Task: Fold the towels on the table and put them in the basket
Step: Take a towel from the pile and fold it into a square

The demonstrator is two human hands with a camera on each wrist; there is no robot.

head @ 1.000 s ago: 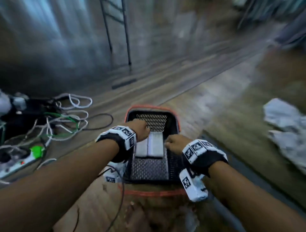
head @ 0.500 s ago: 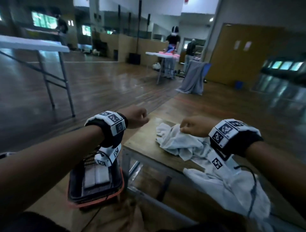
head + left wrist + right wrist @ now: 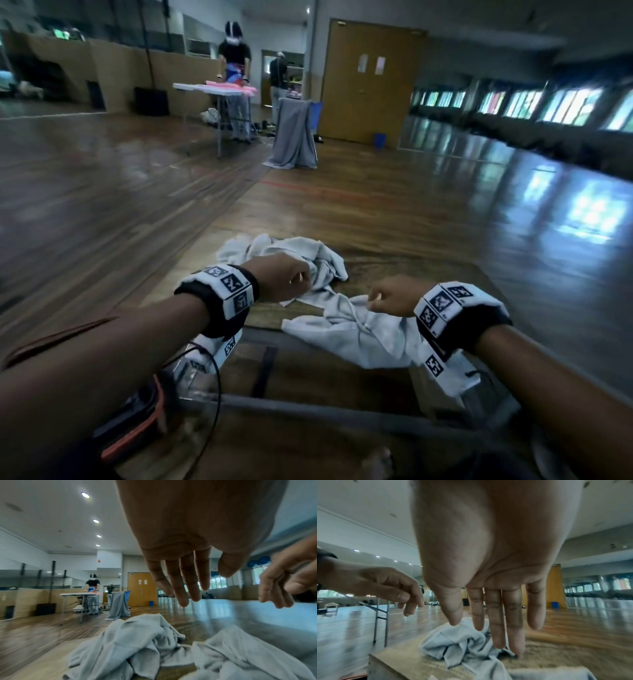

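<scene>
Two pale grey towels lie unfolded on the wooden table. One is a crumpled towel at the far left, the other a flatter towel draped over the near edge. My left hand hovers above the crumpled towel with fingers hanging straight, holding nothing. Just over the flatter towel, my right hand is empty too, its fingers pointing down. The black basket with an orange rim stands on the floor at lower left, mostly hidden by my left arm.
A person stands at a white folding table far across the wooden floor, with a second person behind. A grey cloth hangs over a chair near them. A black cable dangles from my left wrist.
My view has swung up from the basket to the table. Both hands left the folded towel in the basket and now hover over the unfolded towels; the left hand moved right, over the table.
</scene>
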